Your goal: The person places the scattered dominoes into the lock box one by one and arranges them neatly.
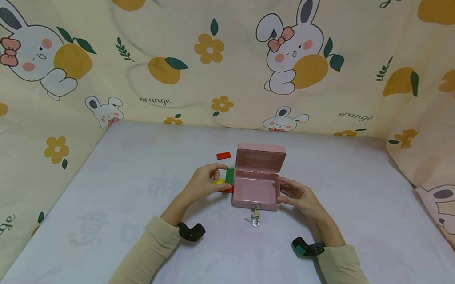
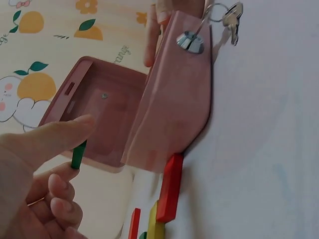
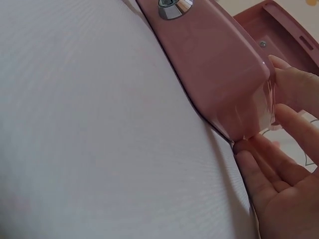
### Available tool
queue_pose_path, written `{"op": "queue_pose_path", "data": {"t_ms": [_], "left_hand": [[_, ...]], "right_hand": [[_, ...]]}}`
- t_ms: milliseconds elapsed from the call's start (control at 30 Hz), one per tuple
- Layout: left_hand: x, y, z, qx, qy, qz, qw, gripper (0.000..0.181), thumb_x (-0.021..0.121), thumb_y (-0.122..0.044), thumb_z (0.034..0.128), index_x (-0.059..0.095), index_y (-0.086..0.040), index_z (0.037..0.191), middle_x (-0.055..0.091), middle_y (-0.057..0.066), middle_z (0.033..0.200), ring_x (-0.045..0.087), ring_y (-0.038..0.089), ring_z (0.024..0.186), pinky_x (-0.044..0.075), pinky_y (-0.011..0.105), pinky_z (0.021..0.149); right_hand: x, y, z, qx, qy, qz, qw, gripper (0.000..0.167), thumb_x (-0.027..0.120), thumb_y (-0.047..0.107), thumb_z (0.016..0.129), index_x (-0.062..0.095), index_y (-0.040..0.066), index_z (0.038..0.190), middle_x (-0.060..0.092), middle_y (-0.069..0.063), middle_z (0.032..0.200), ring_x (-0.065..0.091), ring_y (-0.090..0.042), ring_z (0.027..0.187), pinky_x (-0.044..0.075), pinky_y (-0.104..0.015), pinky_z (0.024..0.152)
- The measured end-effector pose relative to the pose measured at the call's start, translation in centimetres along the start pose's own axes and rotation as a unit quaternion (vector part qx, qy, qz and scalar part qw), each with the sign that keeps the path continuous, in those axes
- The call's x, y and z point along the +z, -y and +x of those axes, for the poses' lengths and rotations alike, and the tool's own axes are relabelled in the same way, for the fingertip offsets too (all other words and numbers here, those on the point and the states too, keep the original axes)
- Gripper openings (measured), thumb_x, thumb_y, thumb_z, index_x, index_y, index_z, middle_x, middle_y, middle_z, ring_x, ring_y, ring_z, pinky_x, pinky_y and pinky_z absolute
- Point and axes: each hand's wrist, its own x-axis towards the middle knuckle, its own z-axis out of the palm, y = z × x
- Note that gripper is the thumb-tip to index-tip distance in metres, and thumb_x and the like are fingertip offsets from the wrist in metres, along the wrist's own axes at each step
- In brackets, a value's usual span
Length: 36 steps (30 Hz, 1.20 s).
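My left hand point(image 1: 207, 181) pinches a slim green block point(image 1: 229, 176) between thumb and fingers, beside the left wall of a pink metal box point(image 1: 256, 205). The box's lid point(image 1: 261, 159) is raised at the back. From the right side, my right hand point(image 1: 301, 197) rests its fairly straight fingers point(image 3: 279, 159) against the box's wall near the rim. A red block point(image 2: 171, 186) lies against the box's left side, with a yellow block point(image 2: 156, 224) next to it. Farther back, another red block point(image 1: 223, 155) lies on the table. Part of the yellow block is hidden behind my left hand in the head view.
A lock point(image 1: 256, 208) with keys point(image 1: 254, 221) hangs at the box's front. The table point(image 1: 241, 268) has a white cover. A patterned cloth point(image 1: 231, 89) with rabbits and oranges hangs along the back and sides. Dark bands point(image 1: 192, 232) are on both wrists.
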Motion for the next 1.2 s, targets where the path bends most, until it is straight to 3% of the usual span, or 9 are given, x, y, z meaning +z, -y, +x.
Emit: {"op": "queue_pose_path", "data": {"t_ms": [233,767,967,1200], "left_hand": [[0.8,-0.3,0.2,0.023,-0.014,-0.004,0.9996,0.047,0.081,-0.017,0.0764,0.063,-0.005,0.118,0.044,0.005,0.072,0.038,0.011,0.066,0.031,0.02,0.063],[2.4,-1.6,0.6,0.038,0.009,0.003,0.9992,0.053,0.08,-0.021,0.0787,0.06,-0.004,0.125,0.042,-0.002,0.07,0.039,0.009,0.064,0.031,0.017,0.059],[3.0,-2.0,0.6,0.047,0.011,0.016,0.9987,0.052,0.079,-0.022,0.0796,0.06,-0.005,0.125,0.044,0.001,0.071,0.042,0.01,0.066,0.031,0.017,0.058],[3.7,-2.4,0.7,0.046,0.019,-0.005,0.9988,0.049,0.079,-0.019,0.079,0.061,-0.003,0.122,0.048,0.007,0.073,0.041,0.011,0.065,0.03,0.016,0.057]], "right_hand": [[0.1,-0.2,0.1,0.002,-0.001,0.025,0.9997,0.061,0.067,0.009,0.089,0.04,-0.007,0.142,0.04,-0.032,0.145,0.052,0.013,0.114,0.04,-0.006,0.097],[0.2,0.1,0.0,-0.005,-0.029,-0.004,0.9996,0.057,0.068,0.009,0.087,0.046,-0.005,0.138,0.044,-0.03,0.144,0.048,0.017,0.115,0.036,-0.004,0.099],[0.2,0.1,0.0,-0.002,-0.026,0.003,0.9997,0.057,0.068,0.01,0.088,0.045,-0.004,0.139,0.042,-0.03,0.145,0.047,0.017,0.116,0.037,-0.005,0.1],[0.3,-0.1,0.0,0.007,-0.021,0.024,0.9995,0.059,0.068,0.011,0.088,0.043,-0.006,0.139,0.041,-0.031,0.145,0.046,0.017,0.117,0.036,-0.004,0.1]]}}
